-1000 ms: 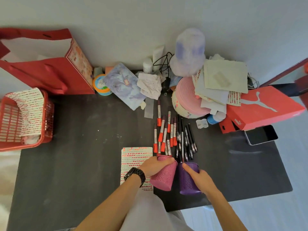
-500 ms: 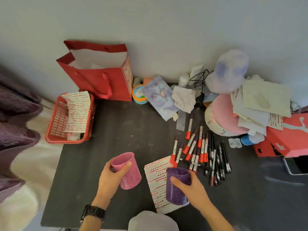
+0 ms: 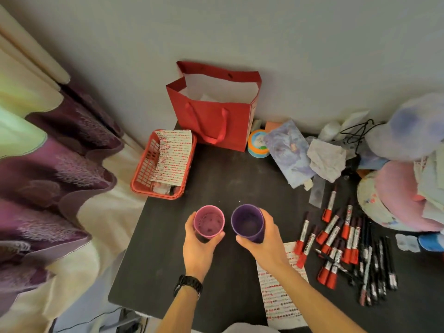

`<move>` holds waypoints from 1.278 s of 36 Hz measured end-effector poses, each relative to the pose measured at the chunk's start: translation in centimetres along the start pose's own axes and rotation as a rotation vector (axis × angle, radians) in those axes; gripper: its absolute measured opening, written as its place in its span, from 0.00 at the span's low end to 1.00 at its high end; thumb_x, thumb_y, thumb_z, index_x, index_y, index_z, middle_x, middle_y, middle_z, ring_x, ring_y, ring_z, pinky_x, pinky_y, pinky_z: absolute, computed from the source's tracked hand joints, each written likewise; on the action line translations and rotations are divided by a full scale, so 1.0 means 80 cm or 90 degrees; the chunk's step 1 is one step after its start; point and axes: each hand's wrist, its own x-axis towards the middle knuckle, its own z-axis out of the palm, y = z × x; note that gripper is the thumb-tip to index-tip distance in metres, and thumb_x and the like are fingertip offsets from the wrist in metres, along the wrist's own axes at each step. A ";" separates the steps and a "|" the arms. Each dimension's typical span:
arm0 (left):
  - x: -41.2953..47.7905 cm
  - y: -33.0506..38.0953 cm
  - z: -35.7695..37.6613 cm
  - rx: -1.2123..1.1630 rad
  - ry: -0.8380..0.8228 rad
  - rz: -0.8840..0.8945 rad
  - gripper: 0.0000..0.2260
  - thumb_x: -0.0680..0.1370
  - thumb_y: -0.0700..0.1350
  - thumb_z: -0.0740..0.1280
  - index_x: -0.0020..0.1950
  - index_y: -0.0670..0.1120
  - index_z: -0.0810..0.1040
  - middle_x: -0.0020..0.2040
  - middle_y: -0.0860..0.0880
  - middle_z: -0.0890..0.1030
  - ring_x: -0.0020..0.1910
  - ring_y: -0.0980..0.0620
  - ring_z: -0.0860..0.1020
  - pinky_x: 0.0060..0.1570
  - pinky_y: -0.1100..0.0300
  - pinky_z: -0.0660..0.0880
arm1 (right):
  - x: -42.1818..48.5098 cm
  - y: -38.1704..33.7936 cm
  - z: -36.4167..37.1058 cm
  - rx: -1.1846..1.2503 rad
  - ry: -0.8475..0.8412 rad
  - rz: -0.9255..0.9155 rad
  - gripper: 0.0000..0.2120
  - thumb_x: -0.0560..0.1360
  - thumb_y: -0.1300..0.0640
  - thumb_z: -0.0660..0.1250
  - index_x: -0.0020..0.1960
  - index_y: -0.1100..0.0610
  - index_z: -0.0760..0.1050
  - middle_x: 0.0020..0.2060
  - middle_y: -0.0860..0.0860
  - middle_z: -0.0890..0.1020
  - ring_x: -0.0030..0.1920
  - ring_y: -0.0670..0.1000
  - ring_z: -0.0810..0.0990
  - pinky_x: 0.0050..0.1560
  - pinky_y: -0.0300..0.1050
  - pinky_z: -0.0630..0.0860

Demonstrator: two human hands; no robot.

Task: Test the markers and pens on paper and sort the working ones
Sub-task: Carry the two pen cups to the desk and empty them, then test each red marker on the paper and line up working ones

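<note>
**Markers [image 3: 334, 239] and pens [image 3: 377, 265] lie at the right side of the bench [image 3: 168, 272], one cup in each of your grips**

The markers have red caps and white printed barrels. They lie in a loose fan on the dark bench, to the right of your right forearm, and some of them touch or cross one another. The slim black pens lie just beside them on the right, mostly parallel to each other.

Your left grip [image 3: 198, 248] is curled around the pink round plastic cup [image 3: 209, 221], with the thumb on its near right side and the fingers on its left side. Your right grip [image 3: 263, 243] grasps the purple round plastic cup [image 3: 247, 221] in the mirrored manner. Both cups are upright with the open mouth toward the camera, near each other but apart. You cannot tell from this view if their bottoms rest on the bench.

A white paper sheet [image 3: 281, 282] with rows of short red marks lies flat under your right forearm, between the purple cup and the markers.

A black wristwatch [image 3: 188, 283] is on your left wrist. A red plastic basket [image 3: 144, 179] stands at the far left corner of the bench and holds a similar marked sheet. A red paper bag [image 3: 216, 126] with ribbon handles stands behind it at the wall. A purple patterned curtain [image 3: 60, 169] hangs at the left.
</note>
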 end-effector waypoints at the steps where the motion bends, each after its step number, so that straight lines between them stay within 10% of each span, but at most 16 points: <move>1: 0.004 -0.001 0.002 0.003 0.002 -0.005 0.43 0.65 0.50 0.84 0.72 0.65 0.63 0.64 0.61 0.75 0.63 0.54 0.77 0.63 0.51 0.76 | 0.004 0.001 0.004 -0.001 -0.005 0.004 0.44 0.66 0.51 0.83 0.75 0.46 0.63 0.70 0.46 0.72 0.69 0.47 0.71 0.64 0.47 0.77; 13: 0.021 -0.004 -0.003 0.054 -0.072 -0.041 0.50 0.71 0.46 0.80 0.80 0.61 0.49 0.75 0.51 0.70 0.71 0.46 0.72 0.69 0.46 0.71 | 0.006 0.036 0.004 -0.032 -0.073 0.118 0.53 0.68 0.54 0.81 0.81 0.44 0.49 0.75 0.49 0.68 0.67 0.50 0.75 0.65 0.43 0.71; 17: -0.008 -0.029 0.004 0.111 -0.067 -0.106 0.40 0.75 0.46 0.76 0.78 0.50 0.54 0.72 0.44 0.71 0.68 0.42 0.74 0.65 0.46 0.74 | -0.041 0.065 -0.029 -0.065 0.000 0.147 0.39 0.75 0.51 0.74 0.79 0.46 0.56 0.75 0.50 0.70 0.72 0.51 0.71 0.67 0.45 0.70; 24: -0.101 -0.080 0.047 0.497 -0.336 0.215 0.25 0.79 0.57 0.66 0.74 0.55 0.65 0.71 0.56 0.69 0.69 0.57 0.69 0.68 0.61 0.69 | -0.133 0.142 -0.079 -0.217 0.072 0.168 0.23 0.78 0.54 0.69 0.70 0.44 0.67 0.66 0.43 0.72 0.66 0.45 0.69 0.68 0.43 0.68; 30: -0.109 -0.071 0.093 0.521 -0.372 0.305 0.26 0.80 0.59 0.65 0.76 0.53 0.66 0.76 0.54 0.67 0.73 0.53 0.67 0.73 0.52 0.68 | -0.154 0.193 -0.101 -0.275 0.158 0.180 0.24 0.76 0.52 0.71 0.70 0.48 0.69 0.70 0.47 0.70 0.70 0.48 0.65 0.67 0.44 0.68; 37: -0.064 -0.076 0.140 0.533 -0.305 0.377 0.29 0.79 0.60 0.64 0.77 0.50 0.65 0.78 0.48 0.64 0.75 0.45 0.66 0.73 0.46 0.63 | -0.099 0.225 -0.138 -0.228 0.322 0.140 0.22 0.78 0.50 0.68 0.70 0.45 0.67 0.46 0.43 0.76 0.44 0.45 0.76 0.41 0.44 0.73; 46: -0.045 -0.114 0.169 0.574 -0.226 0.521 0.31 0.81 0.63 0.55 0.80 0.49 0.62 0.81 0.45 0.59 0.81 0.45 0.56 0.80 0.48 0.48 | -0.049 0.260 -0.154 -0.288 0.329 0.094 0.14 0.78 0.34 0.57 0.56 0.41 0.72 0.30 0.38 0.77 0.30 0.39 0.76 0.32 0.42 0.73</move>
